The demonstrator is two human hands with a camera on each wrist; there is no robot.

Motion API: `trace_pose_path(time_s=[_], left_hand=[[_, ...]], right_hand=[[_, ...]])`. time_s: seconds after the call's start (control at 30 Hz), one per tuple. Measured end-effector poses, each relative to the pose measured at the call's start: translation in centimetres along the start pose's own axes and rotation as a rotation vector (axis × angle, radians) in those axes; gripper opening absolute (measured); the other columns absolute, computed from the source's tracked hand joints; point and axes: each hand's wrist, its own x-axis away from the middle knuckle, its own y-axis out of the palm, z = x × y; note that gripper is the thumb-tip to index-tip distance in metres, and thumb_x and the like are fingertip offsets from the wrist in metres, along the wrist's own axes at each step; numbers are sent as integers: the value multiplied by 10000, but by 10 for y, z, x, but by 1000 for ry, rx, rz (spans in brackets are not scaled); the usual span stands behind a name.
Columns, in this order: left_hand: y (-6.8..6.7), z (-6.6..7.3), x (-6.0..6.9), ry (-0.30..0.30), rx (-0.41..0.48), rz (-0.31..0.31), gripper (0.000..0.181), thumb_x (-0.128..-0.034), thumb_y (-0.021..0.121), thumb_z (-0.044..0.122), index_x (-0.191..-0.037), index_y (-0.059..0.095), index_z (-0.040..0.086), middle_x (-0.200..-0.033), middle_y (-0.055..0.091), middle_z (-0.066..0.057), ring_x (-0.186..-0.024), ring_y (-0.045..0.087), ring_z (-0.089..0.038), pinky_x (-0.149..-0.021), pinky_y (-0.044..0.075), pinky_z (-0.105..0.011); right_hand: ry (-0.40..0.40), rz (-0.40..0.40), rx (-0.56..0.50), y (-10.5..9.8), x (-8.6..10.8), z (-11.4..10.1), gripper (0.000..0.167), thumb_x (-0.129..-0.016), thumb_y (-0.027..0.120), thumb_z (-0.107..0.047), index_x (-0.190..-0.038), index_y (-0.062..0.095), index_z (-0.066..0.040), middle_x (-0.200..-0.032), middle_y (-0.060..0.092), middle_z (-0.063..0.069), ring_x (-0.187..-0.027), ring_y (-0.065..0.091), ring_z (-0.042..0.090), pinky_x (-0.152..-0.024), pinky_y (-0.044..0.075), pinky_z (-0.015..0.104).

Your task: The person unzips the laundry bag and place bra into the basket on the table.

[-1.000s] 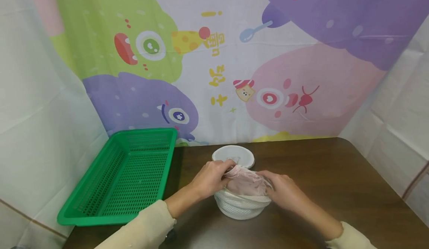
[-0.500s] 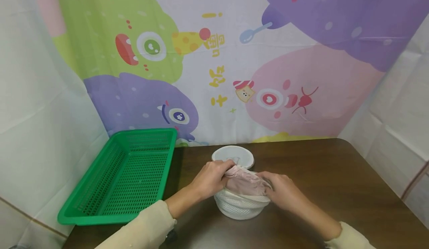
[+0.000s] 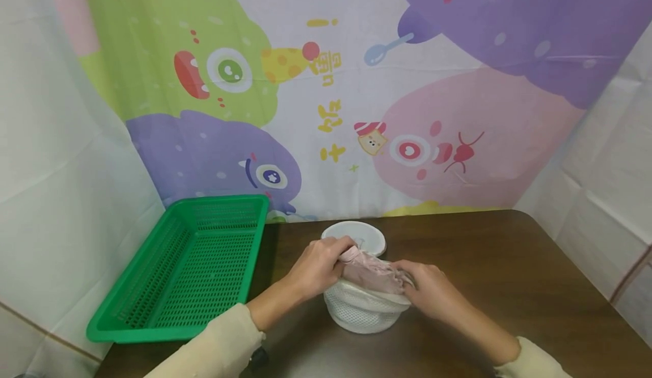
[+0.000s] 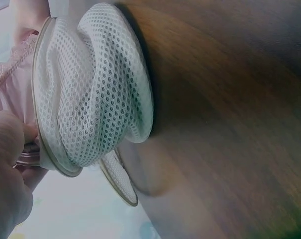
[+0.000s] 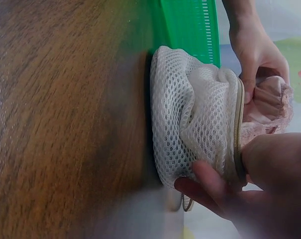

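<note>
In the head view, a lace-trimmed pink garment [image 3: 374, 275] sits in the mouth of a white mesh laundry bag [image 3: 363, 313] on the brown table [image 3: 489, 259]. Its long axis runs left to right between the hands, slanting from a higher left end to a lower right end. The left hand [image 3: 317, 267] pinches that raised end above the bag, and the right hand [image 3: 433, 288] is at the low end, beside the bag's edge. So the cloth lies rightward of the left fingers and leftward of the right ones, touched at both ends. A round mesh lid [image 3: 356, 235] lies just behind; a green plastic basket [image 3: 148, 334] stands apart to the left.

The left wrist view is turned sideways. The left thumb and fingers close on folds of the garment beside the bag's zip edge [image 4: 35, 94]; the cloth stretches from them towards the right hand, part of it above that edge and the rest hidden inside.

In the right wrist view, the right hand straddles the zip edge and grips the bag there, fingers against the outer mesh. Its thumb is hidden, so whether it pinches the garment too, I cannot tell. The left hand, across the mouth, has the surer hold on the cloth.
</note>
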Motion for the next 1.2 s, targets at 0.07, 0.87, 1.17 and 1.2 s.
trace_pose_path(time_s=[0.07,0.87,1.17,1.2], left_hand=[[-2,0,-1,3,3,10,323,-900,785,-72,-1157,723,114,-1010,844,-57,-953,828,-237,-860,686,-444],[-16,-7,-7,-162,176,151,370,-857,747,-138,-1154,711,79,-1104,859,-147,-923,786,-256,-833,658,-447],[-19,-9,-9,-188,173,210,307,-886,782,-111,-1133,711,57,-1037,853,-154,-854,755,-236,-787,642,-424],[-20,-9,-9,-195,178,215,296,-892,787,-104,-1130,711,55,-1029,850,-152,-844,745,-234,-779,634,-415]], right_hand=[[-1,3,3,0,0,0,425,-896,765,48,-1289,809,-108,-1189,861,110,-836,638,153,-719,530,342],[-27,20,38,0,0,1,398,-865,746,29,-1250,803,-54,-1087,851,106,-822,668,175,-702,548,398],[-29,17,38,1,-1,0,477,-874,718,41,-1322,806,-94,-1229,855,116,-856,643,166,-731,528,370],[-28,17,37,1,-1,0,473,-876,715,42,-1319,807,-96,-1220,856,112,-853,643,165,-731,528,368]])
